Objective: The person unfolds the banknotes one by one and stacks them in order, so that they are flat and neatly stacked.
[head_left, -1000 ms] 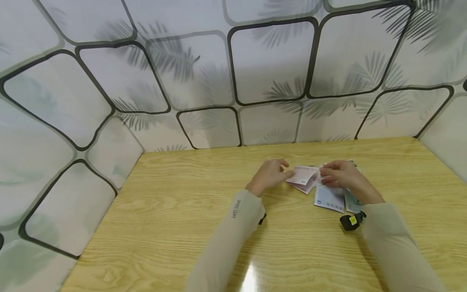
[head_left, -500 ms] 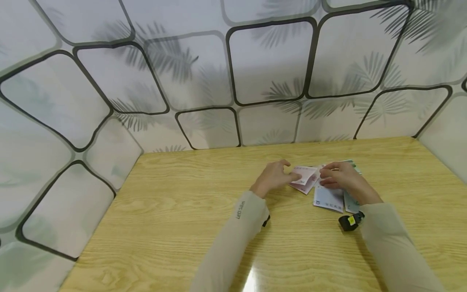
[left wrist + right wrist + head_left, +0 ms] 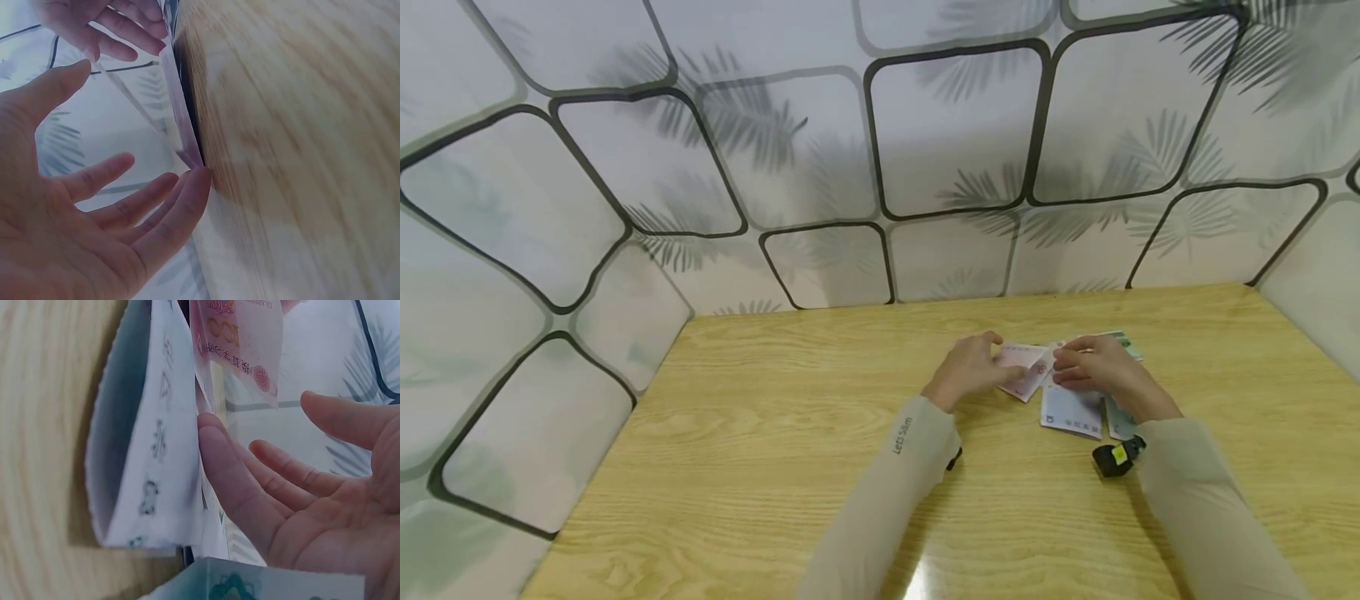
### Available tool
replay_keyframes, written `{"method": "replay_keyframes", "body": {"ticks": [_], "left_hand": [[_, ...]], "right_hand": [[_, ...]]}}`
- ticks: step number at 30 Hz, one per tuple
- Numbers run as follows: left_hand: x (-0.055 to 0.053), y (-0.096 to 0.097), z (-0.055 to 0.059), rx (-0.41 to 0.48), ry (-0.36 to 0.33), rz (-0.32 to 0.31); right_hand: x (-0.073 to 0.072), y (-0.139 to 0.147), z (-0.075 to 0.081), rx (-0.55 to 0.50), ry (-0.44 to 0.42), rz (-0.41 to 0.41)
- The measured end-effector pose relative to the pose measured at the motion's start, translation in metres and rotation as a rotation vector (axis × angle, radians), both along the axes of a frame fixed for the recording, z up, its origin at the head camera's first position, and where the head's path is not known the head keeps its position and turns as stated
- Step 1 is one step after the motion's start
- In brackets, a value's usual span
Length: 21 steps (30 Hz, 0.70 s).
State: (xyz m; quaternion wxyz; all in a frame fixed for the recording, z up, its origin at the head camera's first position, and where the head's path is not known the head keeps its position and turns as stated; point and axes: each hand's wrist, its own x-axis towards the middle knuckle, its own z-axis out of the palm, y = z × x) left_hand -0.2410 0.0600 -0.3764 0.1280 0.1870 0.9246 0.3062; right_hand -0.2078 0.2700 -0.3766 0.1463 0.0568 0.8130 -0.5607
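A creased pink banknote (image 3: 1024, 389), printed 100 in the right wrist view, lies at the left of a small group of notes, one flap raised. My left hand (image 3: 976, 367) is at its left side, thumb over the paper. In the left wrist view the fingers (image 3: 187, 203) are spread, one fingertip right at the note's edge. My right hand (image 3: 1101, 367) hovers over the group with relaxed fingers. A fingertip (image 3: 214, 434) meets the side of a folded pale blue note (image 3: 165, 456) in the right wrist view.
A folded green note (image 3: 1121, 421) lies right of the blue one, partly under my right hand. Another green-printed note (image 3: 1129, 343) shows behind that hand. All rest on a wood-grain table (image 3: 775, 433), with a patterned wall covering (image 3: 955, 133) behind.
My left hand has slid a little to the right, its thumb farther over the pink note, whose upper flap now stands more raised. The right hand has barely moved.
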Motion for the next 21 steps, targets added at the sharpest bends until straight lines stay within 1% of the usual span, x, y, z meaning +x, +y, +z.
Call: {"method": "replay_keyframes", "body": {"ticks": [6, 9, 13, 18, 21], "left_hand": [[0.0, 0.004, -0.002, -0.019, 0.004, 0.01], [-0.001, 0.003, -0.002, -0.002, 0.011, 0.009], [-0.001, -0.002, -0.005, 0.071, 0.019, 0.006], [-0.001, -0.01, -0.01, 0.169, 0.011, 0.03], [-0.001, -0.014, -0.013, 0.268, -0.035, 0.053]], "right_hand": [[-0.003, 0.0, -0.002, -0.029, -0.012, -0.01], [-0.003, 0.0, -0.001, -0.042, -0.003, -0.011], [-0.001, -0.001, -0.003, -0.106, 0.023, -0.02], [0.0, -0.006, -0.005, -0.16, 0.059, -0.042], [-0.001, -0.01, -0.006, -0.186, 0.079, -0.059]]}}
